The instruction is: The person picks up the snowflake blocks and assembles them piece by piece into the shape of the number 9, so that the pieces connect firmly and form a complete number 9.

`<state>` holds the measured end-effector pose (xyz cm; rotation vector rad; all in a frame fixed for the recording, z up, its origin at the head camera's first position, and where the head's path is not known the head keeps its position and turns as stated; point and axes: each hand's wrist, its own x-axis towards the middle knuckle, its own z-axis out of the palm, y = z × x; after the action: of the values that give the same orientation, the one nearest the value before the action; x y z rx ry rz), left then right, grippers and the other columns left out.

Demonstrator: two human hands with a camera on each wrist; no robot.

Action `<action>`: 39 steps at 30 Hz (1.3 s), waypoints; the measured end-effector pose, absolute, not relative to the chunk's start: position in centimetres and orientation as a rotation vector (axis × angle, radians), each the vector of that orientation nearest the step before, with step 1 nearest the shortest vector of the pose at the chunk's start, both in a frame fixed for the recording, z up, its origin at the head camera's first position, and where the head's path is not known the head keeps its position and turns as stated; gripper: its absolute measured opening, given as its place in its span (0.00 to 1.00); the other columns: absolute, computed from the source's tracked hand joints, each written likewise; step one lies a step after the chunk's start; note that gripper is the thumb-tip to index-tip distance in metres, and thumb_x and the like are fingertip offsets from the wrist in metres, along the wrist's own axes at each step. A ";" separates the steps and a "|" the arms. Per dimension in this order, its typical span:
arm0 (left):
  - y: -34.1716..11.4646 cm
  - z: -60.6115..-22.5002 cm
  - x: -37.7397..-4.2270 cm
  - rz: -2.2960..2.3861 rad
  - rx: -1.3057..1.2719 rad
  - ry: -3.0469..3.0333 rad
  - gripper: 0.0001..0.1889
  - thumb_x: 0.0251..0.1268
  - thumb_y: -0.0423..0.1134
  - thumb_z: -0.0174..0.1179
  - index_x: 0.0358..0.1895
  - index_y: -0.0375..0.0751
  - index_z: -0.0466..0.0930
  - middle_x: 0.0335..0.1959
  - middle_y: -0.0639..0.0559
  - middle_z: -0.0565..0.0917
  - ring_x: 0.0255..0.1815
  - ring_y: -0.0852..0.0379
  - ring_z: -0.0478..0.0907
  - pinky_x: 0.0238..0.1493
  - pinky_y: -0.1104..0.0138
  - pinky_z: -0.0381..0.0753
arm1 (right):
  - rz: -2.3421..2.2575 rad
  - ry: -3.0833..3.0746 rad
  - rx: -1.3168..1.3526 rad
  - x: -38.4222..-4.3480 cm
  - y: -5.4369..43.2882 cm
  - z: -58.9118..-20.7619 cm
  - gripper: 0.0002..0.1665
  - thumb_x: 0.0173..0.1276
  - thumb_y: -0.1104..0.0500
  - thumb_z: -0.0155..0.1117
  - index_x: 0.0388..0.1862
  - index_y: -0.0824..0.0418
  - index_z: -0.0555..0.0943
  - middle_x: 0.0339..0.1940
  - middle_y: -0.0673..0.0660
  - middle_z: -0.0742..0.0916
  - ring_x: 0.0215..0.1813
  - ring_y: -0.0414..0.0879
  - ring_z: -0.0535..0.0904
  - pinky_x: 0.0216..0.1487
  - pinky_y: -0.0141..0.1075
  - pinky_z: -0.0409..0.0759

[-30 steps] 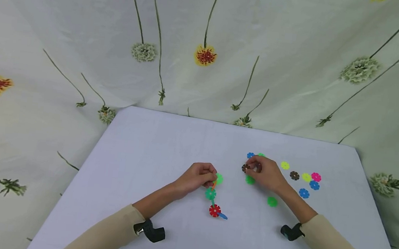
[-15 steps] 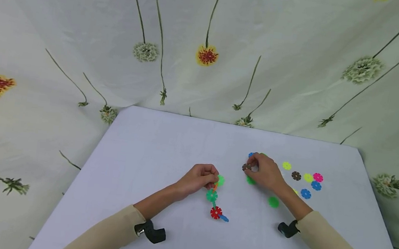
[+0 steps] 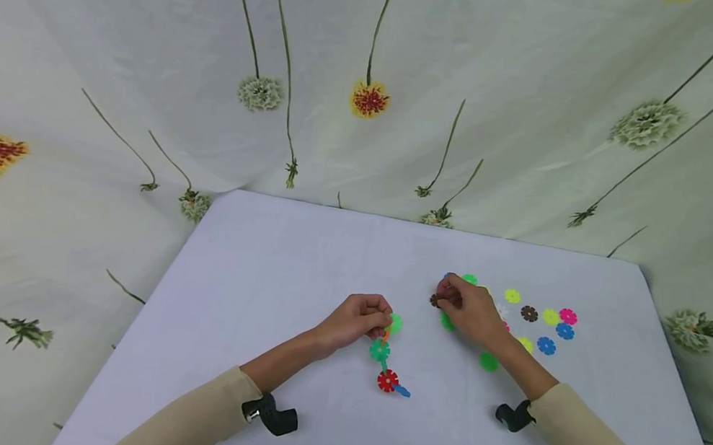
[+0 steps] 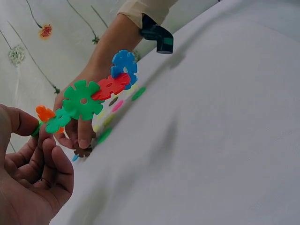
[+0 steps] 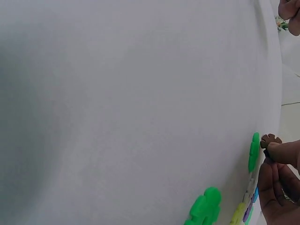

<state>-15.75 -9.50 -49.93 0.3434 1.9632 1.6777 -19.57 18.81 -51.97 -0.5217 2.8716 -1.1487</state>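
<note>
My left hand (image 3: 356,319) pinches one end of a chain of slotted plastic flower discs. In the left wrist view the chain sticks out above the table: an orange disc (image 4: 44,112), a green disc (image 4: 75,107), a red disc (image 4: 108,86) and a blue disc (image 4: 121,60) at the free end are slotted into one another. A light green disc (image 3: 394,324) shows by the left fingertips. Over the loose discs, my right hand (image 3: 471,313) pinches a brown disc (image 5: 270,139) between thumb and fingers. Its fingers partly cover this disc in the head view.
Loose flower discs lie around and right of the right hand, among them a green disc (image 3: 488,361), a blue disc (image 3: 546,345), a pink disc (image 3: 568,316) and another brown disc (image 3: 529,314). The white table (image 3: 302,246) meets a flowered cloth (image 3: 313,138) behind.
My right hand has shifted slightly and turned with the brown disc in its fingers, baring a white disc and part of a pink one behind it. The left hand holds the chain almost still.
</note>
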 end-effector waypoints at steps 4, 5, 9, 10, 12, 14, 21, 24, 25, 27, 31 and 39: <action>-9.3 -50.0 -15.8 1.674 0.352 1.966 0.10 0.77 0.37 0.58 0.48 0.32 0.80 0.31 0.55 0.80 0.34 0.60 0.76 0.43 0.72 0.81 | -1.219 2.810 -0.468 -19.3 18.7 -51.7 0.08 0.72 0.65 0.73 0.46 0.57 0.84 0.42 0.55 0.92 0.46 0.48 0.89 0.49 0.34 0.86; -9.3 -50.0 -15.8 1.674 0.352 1.966 0.09 0.77 0.37 0.58 0.48 0.33 0.80 0.31 0.55 0.80 0.34 0.60 0.76 0.43 0.72 0.81 | -1.247 2.782 -0.455 -19.2 18.6 -51.7 0.08 0.72 0.65 0.73 0.47 0.57 0.84 0.43 0.55 0.92 0.47 0.48 0.89 0.49 0.33 0.86; -9.3 -50.0 -15.8 1.679 0.346 1.965 0.08 0.77 0.37 0.57 0.47 0.35 0.80 0.30 0.55 0.79 0.33 0.60 0.75 0.42 0.71 0.81 | -1.405 2.639 -0.414 -18.6 18.4 -51.2 0.09 0.73 0.63 0.73 0.50 0.57 0.85 0.46 0.56 0.91 0.49 0.48 0.88 0.50 0.29 0.85; -9.3 -50.1 -15.8 1.683 0.346 1.962 0.08 0.77 0.37 0.57 0.47 0.35 0.80 0.30 0.54 0.79 0.33 0.60 0.75 0.42 0.71 0.81 | -1.441 2.607 -0.413 -18.4 18.4 -51.1 0.09 0.73 0.63 0.73 0.50 0.58 0.85 0.46 0.57 0.91 0.49 0.48 0.88 0.50 0.28 0.85; -9.2 -50.1 -15.8 1.685 0.350 1.960 0.08 0.77 0.37 0.57 0.47 0.35 0.80 0.30 0.55 0.79 0.33 0.60 0.75 0.42 0.71 0.80 | -1.502 2.551 -0.409 -17.9 18.3 -50.9 0.09 0.73 0.62 0.73 0.50 0.59 0.85 0.46 0.58 0.91 0.48 0.48 0.87 0.50 0.28 0.85; -9.1 -50.1 -15.8 1.681 0.360 1.960 0.08 0.77 0.37 0.58 0.48 0.35 0.80 0.31 0.55 0.79 0.33 0.60 0.75 0.41 0.72 0.80 | -1.544 2.513 -0.417 -17.4 18.2 -50.6 0.09 0.74 0.62 0.73 0.50 0.59 0.85 0.46 0.59 0.91 0.47 0.46 0.87 0.49 0.28 0.85; -8.9 -49.9 -15.9 1.659 0.374 1.971 0.10 0.78 0.37 0.58 0.49 0.32 0.80 0.30 0.57 0.80 0.34 0.60 0.76 0.41 0.73 0.80 | -1.646 2.408 -0.453 -16.0 17.7 -49.8 0.11 0.74 0.62 0.73 0.52 0.60 0.84 0.47 0.60 0.90 0.48 0.45 0.87 0.51 0.27 0.86; -8.8 -50.0 -15.9 1.655 0.369 1.970 0.10 0.78 0.37 0.58 0.48 0.32 0.80 0.30 0.56 0.80 0.33 0.60 0.76 0.41 0.74 0.80 | -1.662 2.383 -0.483 -15.5 17.4 -49.5 0.10 0.74 0.63 0.73 0.51 0.58 0.84 0.47 0.59 0.90 0.48 0.44 0.88 0.52 0.28 0.86; -8.9 -50.0 -15.9 1.656 0.369 1.969 0.10 0.78 0.37 0.58 0.48 0.32 0.80 0.30 0.56 0.80 0.33 0.60 0.76 0.41 0.74 0.80 | -1.662 2.377 -0.490 -15.3 17.3 -49.4 0.10 0.74 0.62 0.73 0.51 0.58 0.84 0.47 0.59 0.90 0.48 0.43 0.88 0.52 0.28 0.86; -8.9 -50.0 -15.9 1.659 0.368 1.966 0.10 0.78 0.37 0.58 0.48 0.32 0.80 0.30 0.57 0.80 0.33 0.60 0.75 0.41 0.74 0.80 | -1.663 2.366 -0.505 -15.1 17.0 -49.3 0.09 0.74 0.62 0.72 0.50 0.57 0.84 0.47 0.58 0.90 0.48 0.43 0.88 0.52 0.29 0.87; -8.9 -50.0 -15.9 1.662 0.369 1.961 0.10 0.78 0.37 0.57 0.49 0.32 0.80 0.30 0.57 0.80 0.33 0.60 0.76 0.41 0.74 0.80 | -1.670 2.351 -0.538 -14.9 16.7 -49.1 0.08 0.75 0.62 0.72 0.50 0.57 0.84 0.46 0.58 0.91 0.47 0.44 0.88 0.52 0.30 0.87; -8.9 -50.1 -15.9 1.668 0.362 1.953 0.10 0.78 0.38 0.57 0.49 0.32 0.80 0.30 0.56 0.80 0.34 0.60 0.76 0.42 0.74 0.80 | -1.716 2.357 -0.600 -14.4 16.1 -49.1 0.08 0.74 0.63 0.73 0.49 0.57 0.85 0.46 0.58 0.92 0.47 0.43 0.89 0.52 0.29 0.87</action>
<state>-15.89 -8.92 -50.07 0.3616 1.9528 1.6680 -14.42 16.09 -49.15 -0.5996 2.3567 -1.7163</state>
